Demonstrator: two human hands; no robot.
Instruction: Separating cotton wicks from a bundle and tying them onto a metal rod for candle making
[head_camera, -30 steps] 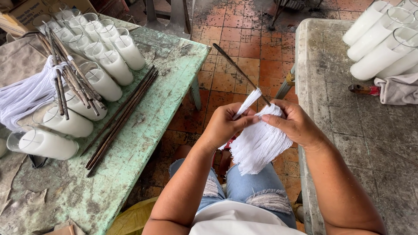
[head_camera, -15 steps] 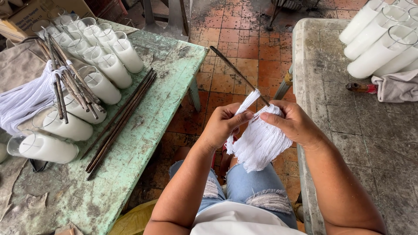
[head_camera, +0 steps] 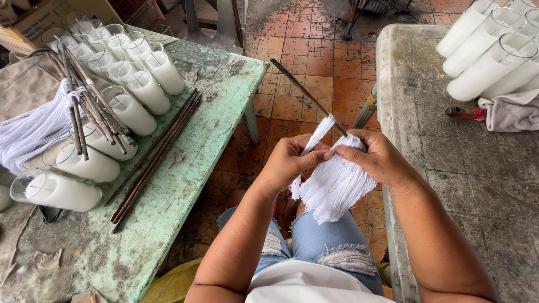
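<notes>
My left hand (head_camera: 289,163) pinches a few white strands that stick up past my fingers. My right hand (head_camera: 379,160) grips a thick bundle of white wick strings (head_camera: 337,188) hanging from a thin dark metal rod (head_camera: 303,90), which points up and away from me over the tiled floor. Both hands meet above my lap, between the two tables. The part of the rod inside my right hand is hidden.
A worn green table (head_camera: 185,185) on the left carries several white candles in glass jars (head_camera: 132,106), loose dark rods (head_camera: 154,154) and more rods strung with white wicks (head_camera: 39,123). A grey table (head_camera: 449,168) on the right holds lying glass candles (head_camera: 488,50) and a cloth (head_camera: 514,112).
My left hand has shifted slightly along the strands it pinches; the bundle and rod stay almost where they were. The view has tilted a little.
</notes>
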